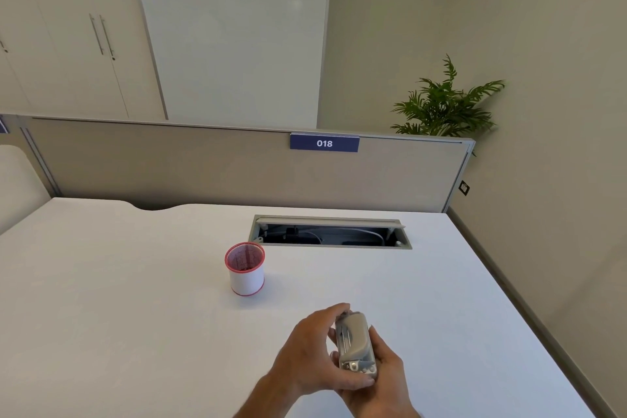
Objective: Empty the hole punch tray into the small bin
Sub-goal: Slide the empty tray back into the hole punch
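Note:
A grey metal hole punch (355, 343) is held above the white desk near its front edge, between both my hands. My left hand (310, 353) wraps it from the left, fingers over its top end. My right hand (386, 373) cups it from below and the right. The small bin (246, 276), a white cylinder with a red rim and red mesh inside, stands upright on the desk to the far left of the punch, apart from both hands. The punch's tray side is hidden from me.
An open cable hatch (330, 232) is sunk into the white desk (118, 299) behind the bin. A beige partition with a blue "018" label (324, 143) closes the desk's far edge. The desk's right edge runs diagonally toward a wall with a plant (444, 102).

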Tool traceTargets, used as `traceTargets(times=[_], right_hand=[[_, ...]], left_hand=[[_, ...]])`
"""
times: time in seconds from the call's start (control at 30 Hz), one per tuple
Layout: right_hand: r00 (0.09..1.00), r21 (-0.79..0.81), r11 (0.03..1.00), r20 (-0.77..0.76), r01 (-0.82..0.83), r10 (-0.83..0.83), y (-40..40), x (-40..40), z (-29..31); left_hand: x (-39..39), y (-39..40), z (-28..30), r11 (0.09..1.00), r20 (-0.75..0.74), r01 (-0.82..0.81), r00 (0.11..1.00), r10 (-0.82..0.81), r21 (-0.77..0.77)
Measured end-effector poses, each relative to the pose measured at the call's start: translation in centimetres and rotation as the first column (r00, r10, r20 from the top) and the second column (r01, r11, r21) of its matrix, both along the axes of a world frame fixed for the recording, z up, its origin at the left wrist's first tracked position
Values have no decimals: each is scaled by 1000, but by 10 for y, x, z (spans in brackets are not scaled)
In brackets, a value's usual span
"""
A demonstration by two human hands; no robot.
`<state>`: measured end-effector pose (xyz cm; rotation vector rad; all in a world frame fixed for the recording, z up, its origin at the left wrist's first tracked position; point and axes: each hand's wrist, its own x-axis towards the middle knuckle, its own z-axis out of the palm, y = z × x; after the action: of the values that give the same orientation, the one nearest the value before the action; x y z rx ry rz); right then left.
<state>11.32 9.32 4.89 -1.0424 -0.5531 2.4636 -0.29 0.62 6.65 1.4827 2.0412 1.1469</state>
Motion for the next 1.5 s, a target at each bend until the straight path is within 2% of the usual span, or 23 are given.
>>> traceTargets(times=[0.17,0.3,0.47,0.67,0.73,0.83,0.93,1.0,1.13,1.37,1.5], right_hand=[[1000,30,1000,-4,3,-3,-2,0,4],[996,178,980,49,-85,78,4,0,7],[950,454,839,217,-300,223,17,10,17],[907,547,747,382,-377,178,18,11,27],[903,558,740,400,-375,156,18,9,26],[908,549,756,393,-357,144,17,7,26],[914,535,767,370,-354,164,15,5,27],[916,534,768,363,-354,170,15,3,27],[908,549,748,383,-373,172,17,2,27],[835,544,679,515,-492,193,21,-1,36],[758,469,637,578,-611,302,28,1,45]], left_hand=[[-1,0,0,1000,-7,6,1000,-6,9],[-3,-1,1,1000,-18,6,1000,-6,24],[-8,-4,-1,999,-95,44,995,-43,15],[-10,-2,-10,999,-94,52,994,-53,-11],[-12,-3,-11,998,2,65,998,-65,-15],[-10,-2,-8,998,307,-40,952,25,43],[-5,-1,-5,969,606,-245,767,209,-24],[-1,-3,-5,974,685,-211,696,213,-88],[1,-4,-5,973,754,-205,622,211,-104],[1,2,-5,954,710,-254,642,289,-160],[3,5,-5,947,692,-260,649,317,-190]])
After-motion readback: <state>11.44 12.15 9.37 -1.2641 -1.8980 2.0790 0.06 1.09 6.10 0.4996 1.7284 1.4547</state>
